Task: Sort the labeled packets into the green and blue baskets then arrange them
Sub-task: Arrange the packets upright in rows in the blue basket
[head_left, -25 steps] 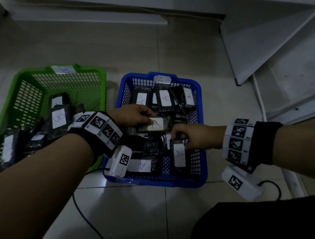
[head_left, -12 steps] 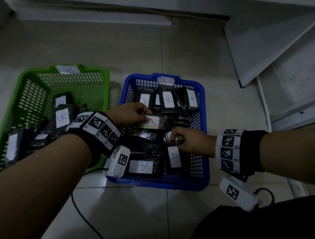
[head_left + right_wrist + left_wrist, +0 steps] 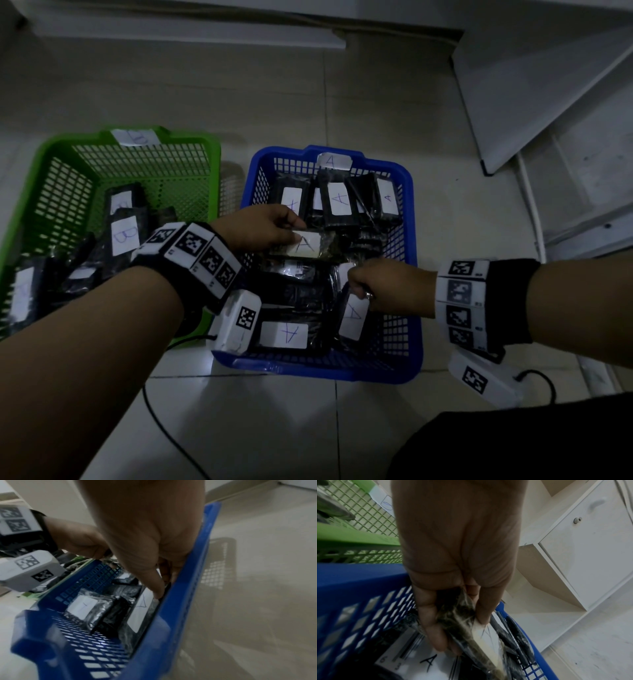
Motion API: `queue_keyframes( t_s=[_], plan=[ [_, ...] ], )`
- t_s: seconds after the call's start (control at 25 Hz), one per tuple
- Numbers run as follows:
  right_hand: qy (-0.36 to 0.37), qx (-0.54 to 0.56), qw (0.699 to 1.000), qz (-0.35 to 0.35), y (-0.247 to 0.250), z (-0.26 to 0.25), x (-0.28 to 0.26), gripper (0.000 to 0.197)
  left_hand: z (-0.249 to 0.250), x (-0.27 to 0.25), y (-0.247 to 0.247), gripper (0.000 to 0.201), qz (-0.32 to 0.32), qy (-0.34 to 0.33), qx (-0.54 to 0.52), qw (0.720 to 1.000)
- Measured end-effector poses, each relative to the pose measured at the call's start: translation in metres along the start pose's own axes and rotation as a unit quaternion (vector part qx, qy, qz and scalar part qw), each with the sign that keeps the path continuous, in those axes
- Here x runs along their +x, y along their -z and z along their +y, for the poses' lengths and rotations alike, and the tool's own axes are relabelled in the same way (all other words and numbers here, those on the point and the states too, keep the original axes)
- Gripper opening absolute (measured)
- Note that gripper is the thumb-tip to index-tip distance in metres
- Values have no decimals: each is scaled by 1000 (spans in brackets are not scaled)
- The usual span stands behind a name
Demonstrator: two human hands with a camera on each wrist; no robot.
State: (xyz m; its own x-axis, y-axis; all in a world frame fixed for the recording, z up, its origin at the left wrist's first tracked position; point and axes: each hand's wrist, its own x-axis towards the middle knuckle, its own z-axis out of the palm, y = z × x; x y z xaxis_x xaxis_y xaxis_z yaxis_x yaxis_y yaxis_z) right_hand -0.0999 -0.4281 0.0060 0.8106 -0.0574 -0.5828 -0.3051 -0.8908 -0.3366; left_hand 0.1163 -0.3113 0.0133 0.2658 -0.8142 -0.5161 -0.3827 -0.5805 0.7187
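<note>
Over blue basket (image 3: pixel 414 240), both hands gripping packets (image 3: pixel 352 317)

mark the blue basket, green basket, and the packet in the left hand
blue basket (image 3: pixel 416 240): head view, right rim.
green basket (image 3: pixel 44 150): head view, far-left rim.
packet (image 3: pixel 305 244): head view, white A label.

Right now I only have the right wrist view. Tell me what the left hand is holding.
Observer: The left hand pinches a packet labelled A over the middle of the blue basket.
Operator: Give me the far end of that basket.
Observer: Several upright A packets stand in a row against the far wall, under a tag marked A.
Operator: Now describe the green basket.
Observer: The green basket sits to the left of the blue one and holds packets, one clearly marked B.
</note>
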Motion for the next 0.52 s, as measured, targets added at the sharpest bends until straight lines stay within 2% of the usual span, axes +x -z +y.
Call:
queue_keyframes(
  t_s=[0.16,0.32,0.44,0.52],
  plan=[
    [13,0,1000,2,-9,1,-6,23,0,0,0,21,-9,-2,-12,1000],
    [36,25,999,-16,1,-2,-5,26,1,3,-1,21,-13,6,-31,999],
    [-3,83,997,1,9,-5,-3,45,-1,4,-2,20,-17,3,-30,999],
    [4,40,999,-31,10,-11,-4,50,-3,4,-2,19,-22,5,-38,999]
  ],
)
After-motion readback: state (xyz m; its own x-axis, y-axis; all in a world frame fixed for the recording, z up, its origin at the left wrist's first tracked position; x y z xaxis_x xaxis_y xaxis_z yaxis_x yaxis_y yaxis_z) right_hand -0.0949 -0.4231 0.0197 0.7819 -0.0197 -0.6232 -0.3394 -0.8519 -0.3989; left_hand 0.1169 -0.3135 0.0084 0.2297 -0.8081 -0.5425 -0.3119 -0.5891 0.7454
